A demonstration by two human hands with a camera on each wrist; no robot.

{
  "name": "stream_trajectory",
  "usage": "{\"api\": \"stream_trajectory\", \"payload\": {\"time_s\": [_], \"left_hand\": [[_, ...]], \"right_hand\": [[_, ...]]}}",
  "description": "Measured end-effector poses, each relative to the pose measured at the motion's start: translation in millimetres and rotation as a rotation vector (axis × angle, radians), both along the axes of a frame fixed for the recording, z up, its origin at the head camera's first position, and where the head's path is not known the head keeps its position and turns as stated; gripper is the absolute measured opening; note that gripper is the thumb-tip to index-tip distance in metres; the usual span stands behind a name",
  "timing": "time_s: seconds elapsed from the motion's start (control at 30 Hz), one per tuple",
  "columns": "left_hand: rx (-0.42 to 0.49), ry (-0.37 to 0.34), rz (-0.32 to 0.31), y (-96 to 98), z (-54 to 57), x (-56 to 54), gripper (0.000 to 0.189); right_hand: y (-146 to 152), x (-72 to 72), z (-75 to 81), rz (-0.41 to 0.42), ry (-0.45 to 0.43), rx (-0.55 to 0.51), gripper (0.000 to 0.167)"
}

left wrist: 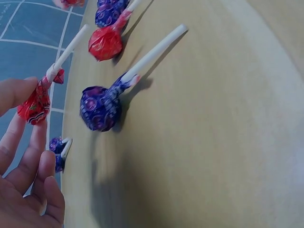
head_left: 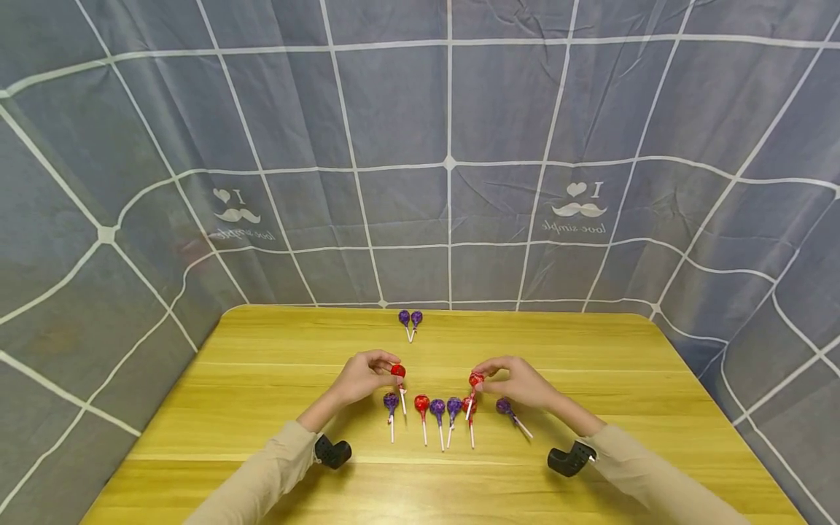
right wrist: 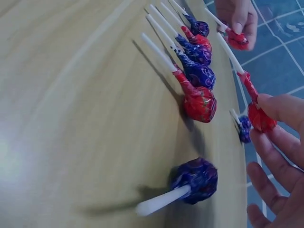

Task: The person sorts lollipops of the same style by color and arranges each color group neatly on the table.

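Observation:
My left hand (head_left: 364,375) pinches a red-wrapped lollipop (left wrist: 35,105) by its candy head, its white stick pointing toward me. A second red lollipop (right wrist: 260,116) is held the same way between the thumb and fingers of my right hand (head_left: 521,380). Both hands hover above a row of lollipops on the table. In that row, a purple lollipop (head_left: 390,402) lies below the left hand, then a red one (head_left: 421,403), two purple ones (head_left: 437,407) and another red one (right wrist: 199,104). A tilted purple lollipop (right wrist: 194,180) lies below the right hand.
Two purple lollipops (head_left: 404,318) lie near the far edge of the wooden table (head_left: 275,350), their sticks meeting. A grey curtain (head_left: 407,204) with white grid lines hangs behind the table and along both sides.

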State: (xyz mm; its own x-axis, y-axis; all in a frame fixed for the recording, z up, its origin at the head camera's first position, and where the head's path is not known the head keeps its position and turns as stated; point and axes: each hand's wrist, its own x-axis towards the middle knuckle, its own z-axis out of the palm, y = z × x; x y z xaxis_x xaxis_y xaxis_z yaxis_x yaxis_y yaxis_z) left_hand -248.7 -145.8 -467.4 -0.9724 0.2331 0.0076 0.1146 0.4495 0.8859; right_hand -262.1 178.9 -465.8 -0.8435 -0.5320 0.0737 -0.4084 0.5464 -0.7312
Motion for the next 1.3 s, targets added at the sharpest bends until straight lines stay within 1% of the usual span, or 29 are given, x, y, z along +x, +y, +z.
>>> {"api": "stream_trajectory", "payload": {"time_s": [0.2, 0.33, 0.4, 0.5, 0.67, 0.83, 0.93, 1.07, 1.17, 1.2, 1.23, 1.3], "left_hand": [[0.0, -0.001, 0.057, -1.2, 4.3, -8.6, 0.036], [0.013, 0.005, 0.084, -2.8, 5.7, -15.4, 0.037], [0.026, 0.012, 0.092, -3.2, 6.0, -19.0, 0.037], [0.038, 0.019, 0.108, -3.0, 6.9, -23.9, 0.036], [0.04, 0.022, 0.148, -2.4, 7.9, -31.4, 0.033], [0.023, 0.021, 0.18, -0.9, 4.5, -36.9, 0.032], [0.01, 0.027, 0.182, 0.9, 0.9, -40.8, 0.033], [0.022, 0.035, 0.173, 1.1, -4.2, -45.5, 0.036], [0.055, 0.083, 0.151, -0.2, -9.4, -47.5, 0.037], [0.072, 0.119, 0.131, -1.3, -13.3, -49.4, 0.037], [0.084, 0.136, 0.124, -1.4, -15.1, -50.0, 0.037], [0.095, 0.148, 0.112, -0.6, -18.2, -51.3, 0.037]], "right_hand": [[-13.8, -11.6, 7.9, -0.031, -0.037, -0.016, 0.035], [-25.8, -19.7, 10.4, -0.058, -0.062, -0.059, 0.04], [-32.0, -23.4, 10.6, -0.065, -0.081, -0.09, 0.04], [-40.1, -30.4, 9.6, -0.059, -0.078, -0.112, 0.038], [-52.7, -42.7, 9.5, -0.065, -0.052, -0.1, 0.035], [-64.8, -53.0, 10.6, -0.045, -0.023, -0.08, 0.034], [-71.0, -58.6, 8.5, -0.04, -0.021, -0.064, 0.034], [-79.9, -65.9, 5.2, -0.039, -0.028, -0.047, 0.034], [-86.1, -70.2, 4.0, -0.035, -0.038, -0.039, 0.035], [-87.9, -71.5, 3.4, -0.034, -0.041, -0.037, 0.035], [-89.7, -72.7, 2.9, -0.033, -0.04, -0.035, 0.035], [-93.1, -74.7, 1.9, -0.033, -0.047, -0.028, 0.035]]}}
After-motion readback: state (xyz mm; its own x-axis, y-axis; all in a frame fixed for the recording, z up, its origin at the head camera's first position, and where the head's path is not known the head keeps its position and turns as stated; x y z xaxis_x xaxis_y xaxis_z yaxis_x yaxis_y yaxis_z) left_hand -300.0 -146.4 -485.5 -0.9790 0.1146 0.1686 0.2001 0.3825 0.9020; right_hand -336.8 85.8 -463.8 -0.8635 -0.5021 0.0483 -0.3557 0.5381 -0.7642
